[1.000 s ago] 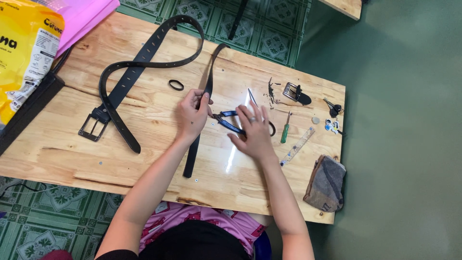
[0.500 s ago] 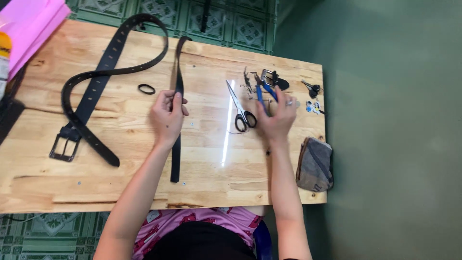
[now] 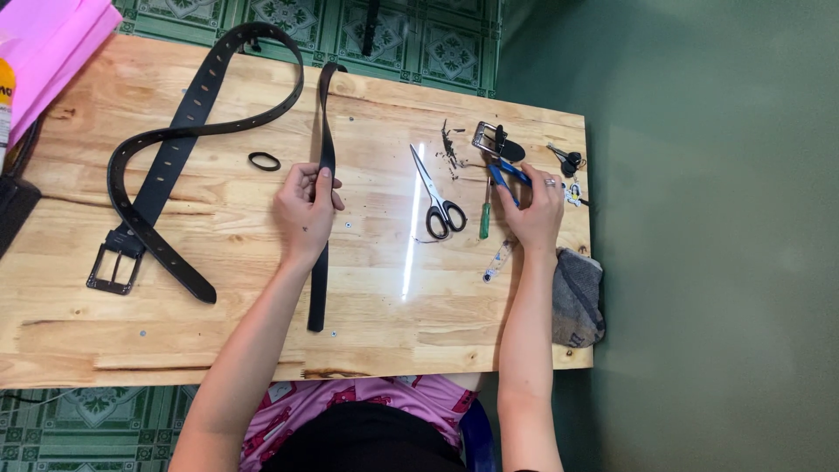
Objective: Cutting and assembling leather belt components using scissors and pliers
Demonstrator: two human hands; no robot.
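My left hand [image 3: 305,205] rests on a narrow black belt strap [image 3: 325,122] that lies lengthwise on the wooden table [image 3: 218,332], fingers curled around it. My right hand [image 3: 533,210] grips blue-handled pliers [image 3: 507,177] at the table's right side, beside a metal buckle [image 3: 489,140]. A green-handled screwdriver [image 3: 484,214] and black-handled scissors [image 3: 437,197] lie just left of that hand.
A wider black belt with a square buckle [image 3: 140,201] curls across the left of the table, a small black loop [image 3: 264,161] near it. A grey folded cloth [image 3: 577,297] lies at the right edge, keys [image 3: 568,160] behind it. Pink material [image 3: 52,44] is at the far left corner.
My right hand has carried the blue pliers from the table's middle to the right, near the buckle. My left hand has stayed on the strap. The scissors now lie uncovered.
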